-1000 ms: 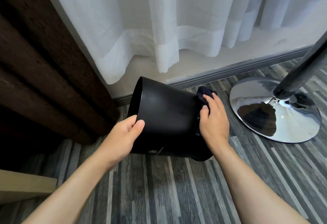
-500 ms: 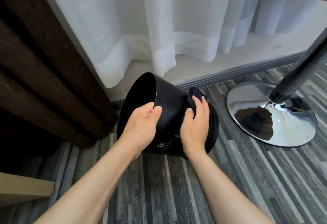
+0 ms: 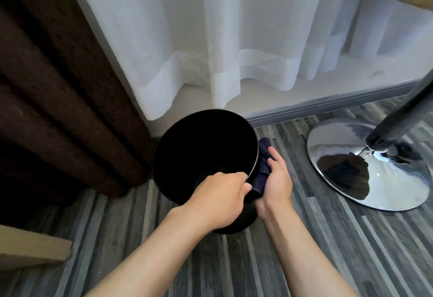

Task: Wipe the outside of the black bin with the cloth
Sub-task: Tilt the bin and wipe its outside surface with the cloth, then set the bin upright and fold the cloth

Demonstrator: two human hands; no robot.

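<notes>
Brown curtain (image 3: pixel 58 90): we see heavy dark folds filling the left third of the frame, reaching the floor.
Board (image 3: pixel 30 247): a tan slab edge at the lower left, lying on the floor.
Floor (image 3: pixel 328 238): grey striped planks across the lower half of the frame.
Black bin (image 3: pixel 203 149): centre of the frame, standing on the floor just beside the brown curtain, its round mouth turned up towards us; the inside reads as plain black.
Left hand (image 3: pixel 218 200): we see it clamped on the near rim of the bin, fingers hooked inside, thumb on the outer wall.
Cloth (image 3: pixel 262 170): dark navy, pressed flat against the right outer wall of the bin, between wall and palm.
Right hand (image 3: pixel 277 177): closed on the cloth, fingers stretched along it, holding it to the bin's side.
White sheer curtain (image 3: pixel 234 38): upper centre and right, its hem hanging just above the skirting.
Chrome base (image 3: pixel 365 167): a mirrored disc at the right of the frame, carrying a dark slanted pole (image 3: pixel 398 113), well apart from the bin.
</notes>
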